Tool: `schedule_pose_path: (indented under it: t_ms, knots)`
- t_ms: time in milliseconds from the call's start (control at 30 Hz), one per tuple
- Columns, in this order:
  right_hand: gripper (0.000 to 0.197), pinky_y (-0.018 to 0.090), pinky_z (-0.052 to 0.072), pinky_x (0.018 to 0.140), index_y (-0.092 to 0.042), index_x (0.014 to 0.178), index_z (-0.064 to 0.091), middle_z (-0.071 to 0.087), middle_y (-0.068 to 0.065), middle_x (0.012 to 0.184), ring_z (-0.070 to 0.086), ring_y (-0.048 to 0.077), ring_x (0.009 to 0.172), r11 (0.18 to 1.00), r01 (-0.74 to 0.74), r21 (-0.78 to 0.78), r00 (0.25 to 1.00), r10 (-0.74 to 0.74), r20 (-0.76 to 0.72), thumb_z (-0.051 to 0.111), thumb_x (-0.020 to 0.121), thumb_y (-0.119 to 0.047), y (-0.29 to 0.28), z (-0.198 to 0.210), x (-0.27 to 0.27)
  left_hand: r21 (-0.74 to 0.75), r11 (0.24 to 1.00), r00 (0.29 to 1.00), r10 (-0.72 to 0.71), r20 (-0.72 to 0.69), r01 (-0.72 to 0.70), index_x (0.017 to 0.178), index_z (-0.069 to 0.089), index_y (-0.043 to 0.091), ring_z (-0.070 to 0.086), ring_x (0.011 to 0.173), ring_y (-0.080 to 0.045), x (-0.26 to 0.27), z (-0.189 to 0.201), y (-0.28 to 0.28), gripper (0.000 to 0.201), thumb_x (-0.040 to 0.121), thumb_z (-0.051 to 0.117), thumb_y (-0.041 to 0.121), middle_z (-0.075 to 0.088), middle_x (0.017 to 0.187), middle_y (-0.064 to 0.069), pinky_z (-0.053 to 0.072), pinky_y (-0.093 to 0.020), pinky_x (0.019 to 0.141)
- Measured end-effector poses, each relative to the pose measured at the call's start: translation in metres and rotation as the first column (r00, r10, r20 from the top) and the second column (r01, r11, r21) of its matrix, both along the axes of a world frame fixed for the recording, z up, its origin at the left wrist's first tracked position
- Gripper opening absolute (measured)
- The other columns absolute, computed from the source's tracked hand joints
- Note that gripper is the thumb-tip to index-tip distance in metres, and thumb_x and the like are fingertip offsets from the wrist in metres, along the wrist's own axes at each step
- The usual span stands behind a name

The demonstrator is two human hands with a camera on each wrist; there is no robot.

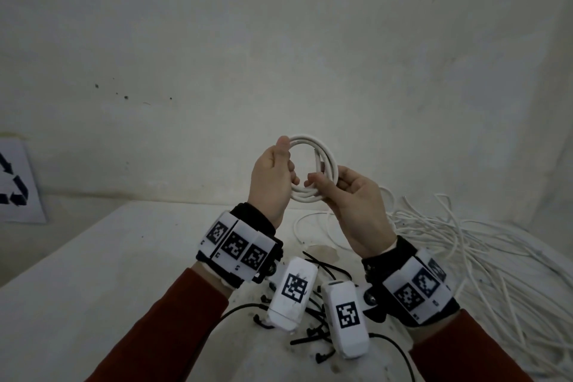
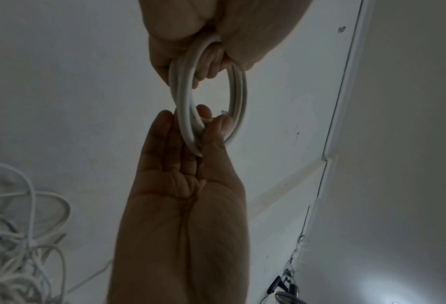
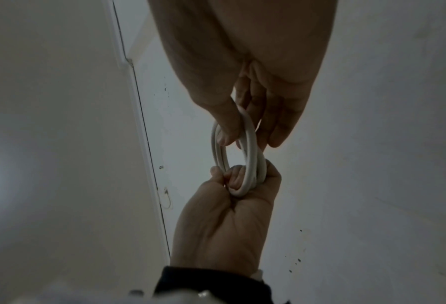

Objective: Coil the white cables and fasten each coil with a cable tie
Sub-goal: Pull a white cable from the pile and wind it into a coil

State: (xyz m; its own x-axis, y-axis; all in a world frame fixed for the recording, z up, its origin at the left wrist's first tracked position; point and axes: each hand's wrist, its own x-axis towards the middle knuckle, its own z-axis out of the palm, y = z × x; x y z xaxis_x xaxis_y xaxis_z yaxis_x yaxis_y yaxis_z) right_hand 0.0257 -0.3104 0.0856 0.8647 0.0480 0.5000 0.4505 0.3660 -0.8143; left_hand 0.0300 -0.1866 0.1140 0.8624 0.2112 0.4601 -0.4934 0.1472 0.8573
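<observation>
A small white coil of several cable turns was held up in the air above the bench, in front of a pale wall, gripped from both sides: the left hand was curled round its left edge with the thumb laid over the top, and the right hand was pinched on its lower right part between thumb and fingers. On the bench below, loose black cable ties were scattered between the wrists, and a large tangled heap of white cables lay to the right, well apart from the raised coil
</observation>
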Motion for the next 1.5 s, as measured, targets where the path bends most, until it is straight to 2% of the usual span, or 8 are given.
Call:
schedule_pose_path:
  t_ms: [167, 367, 567, 767, 933, 1167, 1367, 1500]
  knots:
    - [0.018, 0.025, 0.054, 0.079, 0.0, 0.095, 0.064, 0.068, 0.008, 0.078, 0.066, 0.017, 0.077, 0.979, -0.156, 0.13, 0.987, 0.158, -0.008, 0.057, 0.086, -0.014, -0.002, 0.0, 0.001, -0.077, 0.995, 0.998, -0.067, 0.003, 0.067, 0.069, 0.04, 0.015, 0.032, 0.04, -0.004, -0.001, 0.001, -0.006, 0.037, 0.101, 0.037, 0.034, 0.032, 0.048, 0.014, 0.035, -0.021, 0.051]
    - [0.03, 0.025, 0.054, 0.082, -0.003, 0.093, 0.063, 0.064, 0.004, 0.075, 0.063, 0.013, 0.072, 0.892, -0.301, 0.338, 0.943, 0.33, -0.03, 0.065, 0.076, -0.027, 0.004, -0.006, 0.008, -0.181, 0.97, 0.987, -0.159, 0.012, 0.159, 0.067, 0.035, 0.016, 0.027, 0.048, -0.006, -0.003, -0.004, -0.01, 0.038, 0.102, 0.036, 0.033, 0.028, 0.051, 0.011, 0.03, -0.02, 0.053]
    - [0.022, 0.025, 0.048, 0.081, -0.005, 0.094, 0.058, 0.058, -0.001, 0.069, 0.056, 0.01, 0.068, 0.902, -0.282, 0.326, 0.947, 0.316, -0.055, 0.053, 0.085, -0.025, 0.005, -0.01, 0.008, -0.204, 0.963, 0.984, -0.18, 0.011, 0.178, 0.066, 0.035, 0.016, 0.027, 0.051, -0.007, -0.004, -0.014, -0.009, 0.04, 0.102, 0.033, 0.033, 0.027, 0.056, 0.007, 0.033, -0.017, 0.052]
    - [0.021, 0.02, 0.038, 0.059, -0.004, 0.087, 0.057, 0.043, 0.002, 0.064, 0.039, 0.01, 0.059, 0.98, -0.113, 0.166, 0.974, 0.142, -0.176, 0.042, 0.1, -0.011, 0.001, 0.006, 0.01, -0.264, 0.9, 0.918, -0.384, -0.096, 0.348, 0.073, 0.046, 0.009, 0.046, 0.053, -0.013, -0.002, -0.027, 0.004, 0.036, 0.103, 0.032, 0.024, 0.043, 0.058, 0.0, 0.047, -0.025, 0.062]
    - [0.021, 0.016, 0.032, 0.049, -0.002, 0.086, 0.057, 0.045, 0.002, 0.071, 0.037, 0.006, 0.054, 0.992, -0.091, -0.087, 0.979, 0.073, -0.19, 0.041, 0.099, -0.004, -0.003, 0.009, 0.013, -0.09, 0.918, 0.884, -0.396, -0.247, 0.386, 0.096, 0.053, 0.001, 0.047, 0.057, -0.019, -0.006, -0.02, 0.022, 0.025, 0.093, 0.029, 0.002, 0.047, 0.067, -0.006, 0.05, -0.028, 0.06]
    - [0.026, 0.016, 0.034, 0.05, -0.007, 0.081, 0.059, 0.044, -0.006, 0.06, 0.039, 0.002, 0.049, 0.939, -0.026, -0.344, 0.992, -0.019, -0.126, 0.042, 0.1, -0.006, -0.001, 0.013, 0.008, 0.173, 0.916, 0.902, -0.298, -0.313, 0.362, 0.082, 0.054, 0.012, 0.039, 0.048, -0.011, -0.001, -0.008, 0.021, 0.031, 0.098, 0.045, 0.037, 0.039, 0.062, 0.003, 0.045, -0.029, 0.061]
    - [0.009, 0.017, 0.037, 0.051, -0.006, 0.108, 0.045, 0.045, 0.001, 0.071, 0.04, 0.006, 0.055, 0.99, -0.007, -0.143, 0.975, -0.025, -0.221, 0.045, 0.1, -0.007, 0.001, 0.009, 0.003, 0.266, 0.924, 0.94, -0.198, -0.278, 0.274, 0.091, 0.055, 0.01, 0.033, 0.039, -0.004, 0.001, -0.017, 0.013, 0.031, 0.1, 0.041, 0.036, 0.033, 0.052, 0.01, 0.041, -0.027, 0.058]
    - [0.014, 0.02, 0.037, 0.054, -0.016, 0.106, 0.035, 0.048, 0.005, 0.068, 0.041, 0.011, 0.055, 0.997, -0.055, 0.062, 0.944, 0.072, -0.321, 0.043, 0.1, -0.006, -0.001, 0.009, 0.003, 0.385, 0.893, 0.968, -0.174, -0.183, 0.234, 0.112, 0.051, 0.015, 0.034, 0.043, -0.004, -0.004, -0.022, 0.013, 0.023, 0.099, 0.045, 0.033, 0.033, 0.059, 0.007, 0.044, -0.025, 0.055]
